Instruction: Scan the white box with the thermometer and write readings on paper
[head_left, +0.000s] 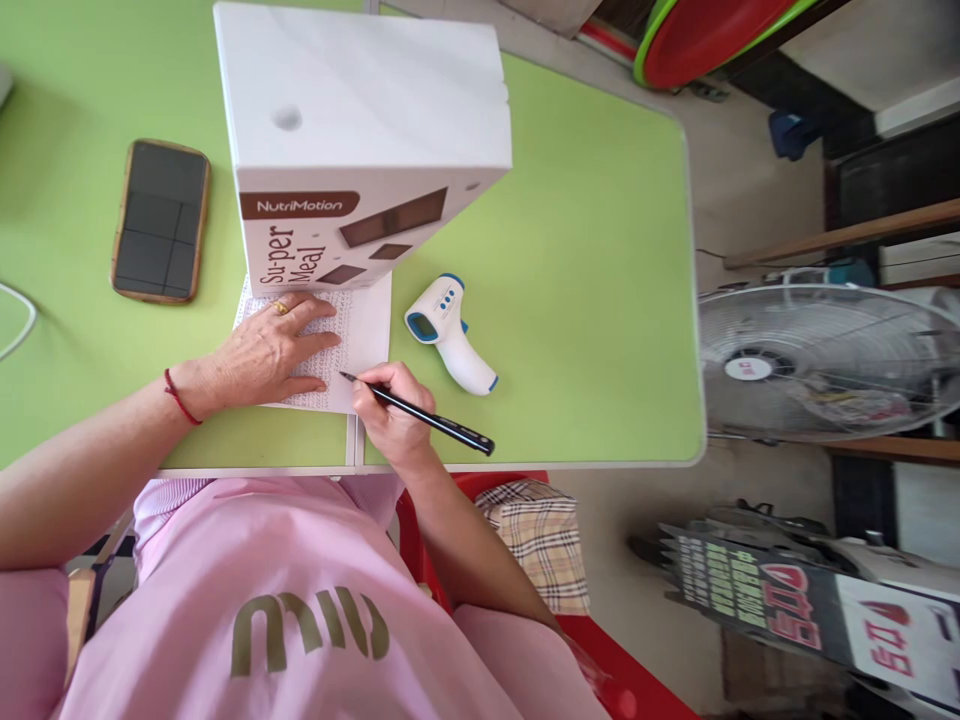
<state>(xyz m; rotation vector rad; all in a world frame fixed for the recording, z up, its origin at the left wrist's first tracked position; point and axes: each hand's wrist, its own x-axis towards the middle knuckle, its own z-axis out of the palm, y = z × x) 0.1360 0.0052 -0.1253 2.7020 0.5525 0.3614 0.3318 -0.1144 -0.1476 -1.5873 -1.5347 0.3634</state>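
A sheet of paper (369, 335) covered on its left part with small dense writing lies on the green table, partly under a white box (367, 90). Flat on that writing rests my left hand (274, 350), fingers spread, with a ring and a red wrist cord. My right hand (395, 410) is closed around a black pen (442, 425), whose tip points left at the edge of the written lines. Whether the tip touches the paper I cannot tell. Just right of the paper lies a white and blue infrared thermometer (450, 335).
A smartphone (161, 222) lies left of the box, and a white cable (22, 320) reaches in at the left edge. Beyond the table's right edge stand a fan (817, 365) and a printed sign (787, 600). A red chair (600, 650) holds a checked cloth item (536, 540).
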